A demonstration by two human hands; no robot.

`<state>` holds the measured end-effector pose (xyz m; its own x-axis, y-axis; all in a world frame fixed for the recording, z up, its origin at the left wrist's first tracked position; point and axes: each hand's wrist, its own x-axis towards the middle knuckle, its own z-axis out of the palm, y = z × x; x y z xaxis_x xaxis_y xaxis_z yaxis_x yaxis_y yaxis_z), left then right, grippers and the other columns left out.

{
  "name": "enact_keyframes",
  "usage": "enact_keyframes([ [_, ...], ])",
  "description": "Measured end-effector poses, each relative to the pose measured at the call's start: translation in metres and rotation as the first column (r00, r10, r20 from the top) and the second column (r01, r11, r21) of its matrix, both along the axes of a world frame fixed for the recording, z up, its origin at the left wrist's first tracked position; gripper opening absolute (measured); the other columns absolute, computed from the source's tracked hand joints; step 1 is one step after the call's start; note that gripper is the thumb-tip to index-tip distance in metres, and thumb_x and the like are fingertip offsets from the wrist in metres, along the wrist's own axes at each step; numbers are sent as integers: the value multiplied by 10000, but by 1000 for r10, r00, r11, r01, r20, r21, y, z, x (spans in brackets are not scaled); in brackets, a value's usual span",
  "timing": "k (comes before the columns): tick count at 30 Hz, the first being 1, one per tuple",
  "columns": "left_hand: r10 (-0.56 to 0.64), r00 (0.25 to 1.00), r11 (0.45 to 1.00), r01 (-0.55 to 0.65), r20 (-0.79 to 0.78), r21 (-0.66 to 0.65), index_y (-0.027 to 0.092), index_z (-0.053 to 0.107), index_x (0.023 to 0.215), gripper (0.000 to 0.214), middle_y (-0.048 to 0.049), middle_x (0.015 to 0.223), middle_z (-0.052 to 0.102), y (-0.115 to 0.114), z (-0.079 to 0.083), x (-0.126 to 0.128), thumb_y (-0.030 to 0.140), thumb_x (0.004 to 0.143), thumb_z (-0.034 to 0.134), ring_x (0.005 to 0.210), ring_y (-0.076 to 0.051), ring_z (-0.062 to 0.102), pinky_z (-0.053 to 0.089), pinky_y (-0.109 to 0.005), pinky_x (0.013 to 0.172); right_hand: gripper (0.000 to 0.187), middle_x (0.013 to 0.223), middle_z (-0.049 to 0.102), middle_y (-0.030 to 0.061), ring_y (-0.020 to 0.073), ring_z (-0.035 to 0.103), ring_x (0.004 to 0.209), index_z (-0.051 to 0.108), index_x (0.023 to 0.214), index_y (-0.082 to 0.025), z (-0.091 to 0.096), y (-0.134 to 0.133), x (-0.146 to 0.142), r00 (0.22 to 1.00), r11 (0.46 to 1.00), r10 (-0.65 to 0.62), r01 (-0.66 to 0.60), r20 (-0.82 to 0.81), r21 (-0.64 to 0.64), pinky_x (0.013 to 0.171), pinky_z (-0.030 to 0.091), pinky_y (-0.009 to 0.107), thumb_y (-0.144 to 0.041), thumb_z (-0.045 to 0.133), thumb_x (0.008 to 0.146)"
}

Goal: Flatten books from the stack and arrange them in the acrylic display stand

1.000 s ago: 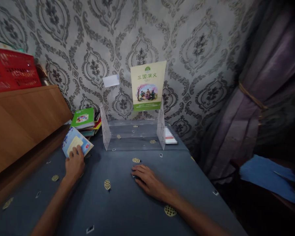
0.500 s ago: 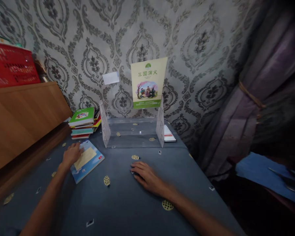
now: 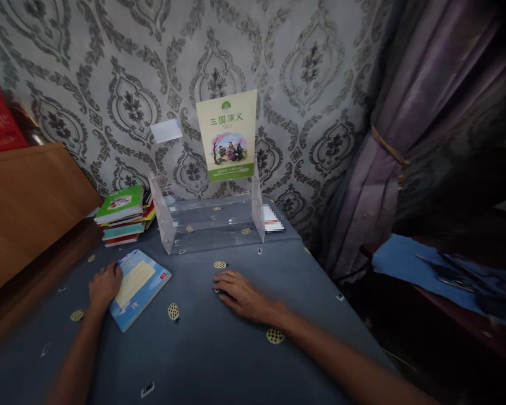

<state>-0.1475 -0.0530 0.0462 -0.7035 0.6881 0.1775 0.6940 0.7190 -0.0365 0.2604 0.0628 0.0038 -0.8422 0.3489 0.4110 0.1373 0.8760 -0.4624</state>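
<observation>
One blue book (image 3: 140,288) lies against the curled fingers of the left hand (image 3: 104,287); grip indeterminable. Right hand (image 3: 243,296): fingers slightly spread, on the surface (image 3: 211,360).

Between the blue book (image 3: 140,288) and the right hand (image 3: 242,295), the desk (image 3: 198,349) lies open. A clear rack (image 3: 213,220) and book stack (image 3: 123,216) block the way beyond.

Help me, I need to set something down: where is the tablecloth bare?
The tablecloth is bare, prints aside, between the blue book and right hand, and from that hand to the cloth's right edge. Crowded: the left side, book stack beside clear rack, left hand touching the blue book.
</observation>
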Motion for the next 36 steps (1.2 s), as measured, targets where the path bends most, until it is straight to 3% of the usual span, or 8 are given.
enact_keyframes([
  [7,22,1000,1000,-22,16,8,55,598,1309,548,-260,1316,607,-10,-2,37,313,982,242,1177,-398,606,474,-572,954,253,1277,666,134,223,575,1252,666,1184,-157,5,0,0,1000,1000,16,-16,-9,18,1114,427,445,-203,525,979],
  [12,-27,1000,999,28,15,-22,50,608,1247,541,-276,1320,574,-18,2,72,278,987,192,1176,-410,585,476,-645,898,244,1211,685,128,215,603,1197,665,1165,-155,11,-2,1,999,1000,-20,20,-41,14,1106,443,424,-200,502,990],
  [25,-162,987,961,153,-21,-229,126,685,1139,521,-202,1147,657,-25,17,138,422,982,286,1088,-349,631,526,-437,809,289,1232,675,126,224,580,1221,645,1199,-173,13,-2,4,982,998,-70,70,-174,-9,1098,437,462,-293,449,1025],
  [31,-189,980,932,198,59,-304,158,702,1086,513,-184,1126,683,-16,34,168,491,971,329,1016,-341,684,519,-419,797,243,1194,691,128,237,587,1196,664,1132,-165,21,-6,10,982,997,-51,59,-184,40,1042,459,448,-257,475,1009],
  [36,-269,960,913,281,80,-297,143,694,1116,527,-194,1115,700,-8,37,185,516,965,353,1000,-346,695,509,-400,767,202,1158,701,115,231,593,1167,677,1066,-167,27,-12,14,987,995,-28,42,-157,89,1034,456,432,-235,499,996],
])
